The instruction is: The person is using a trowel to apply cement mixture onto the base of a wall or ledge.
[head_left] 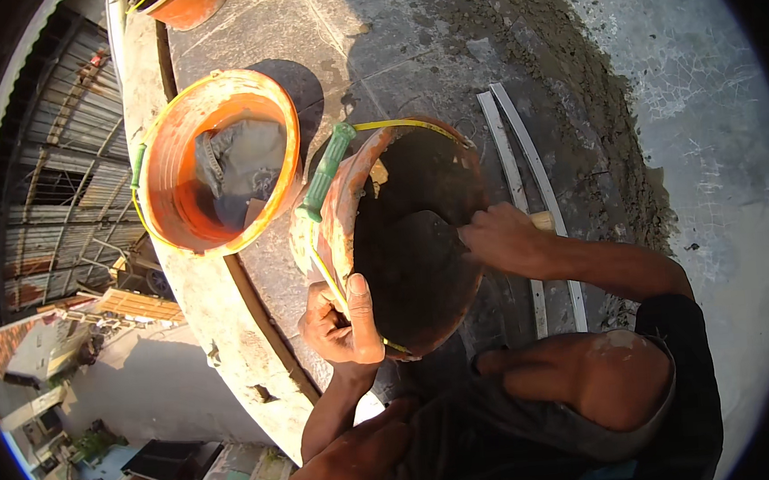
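Observation:
An orange bucket (344,209), smeared with dried cement, leans with its dark mouth turned toward me. Its yellow wire handle has a green grip (327,174) that lies across the near-left outside. My left hand (341,325) is closed round the handle wire at the lower left rim, thumb pointing up. Inside the mouth, my right hand (502,239) grips a trowel; its pale wooden handle end (542,220) sticks out behind the fist. The trowel's grey blade (424,237) is in the shaded bucket, against dark contents I cannot make out clearly.
A second orange bucket (294,170) on the left holds greyish water and a cloth. Another bucket (190,7) stands farther off. Two pale strips (508,155) lie at right, beside wet mortar (613,126) along the wall. A ledge (259,356) drops toward rooftops on the left.

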A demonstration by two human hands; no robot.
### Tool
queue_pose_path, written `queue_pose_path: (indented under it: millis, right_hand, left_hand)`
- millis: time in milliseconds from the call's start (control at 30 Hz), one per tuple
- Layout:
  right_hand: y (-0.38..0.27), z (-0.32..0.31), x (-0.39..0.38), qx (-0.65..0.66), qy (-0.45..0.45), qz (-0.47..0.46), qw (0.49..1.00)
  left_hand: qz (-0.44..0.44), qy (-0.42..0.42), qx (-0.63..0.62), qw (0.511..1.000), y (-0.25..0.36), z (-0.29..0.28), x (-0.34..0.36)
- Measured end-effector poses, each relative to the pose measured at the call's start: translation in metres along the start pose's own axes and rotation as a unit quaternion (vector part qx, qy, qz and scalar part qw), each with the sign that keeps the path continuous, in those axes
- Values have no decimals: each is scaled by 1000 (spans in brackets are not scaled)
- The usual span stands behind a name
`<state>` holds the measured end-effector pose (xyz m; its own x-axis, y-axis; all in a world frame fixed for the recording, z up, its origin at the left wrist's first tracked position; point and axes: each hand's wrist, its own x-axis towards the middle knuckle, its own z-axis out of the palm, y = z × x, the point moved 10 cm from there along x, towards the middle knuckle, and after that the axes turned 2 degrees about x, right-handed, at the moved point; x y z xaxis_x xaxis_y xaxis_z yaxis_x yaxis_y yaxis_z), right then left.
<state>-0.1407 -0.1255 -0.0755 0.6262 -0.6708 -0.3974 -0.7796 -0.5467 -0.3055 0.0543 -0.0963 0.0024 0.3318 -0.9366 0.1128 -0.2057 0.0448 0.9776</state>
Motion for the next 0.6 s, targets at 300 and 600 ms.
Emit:
queue_pose_path:
  millis: [300, 600]
  right_hand:
    - [41, 1, -55, 159, 96, 198, 962]
    - [34, -15, -63, 139, 141, 138, 970]
  left_hand:
    - [-27, -7, 10, 1000, -11, -17, 6]
    - [-61, 80, 15, 995, -18, -38, 13]
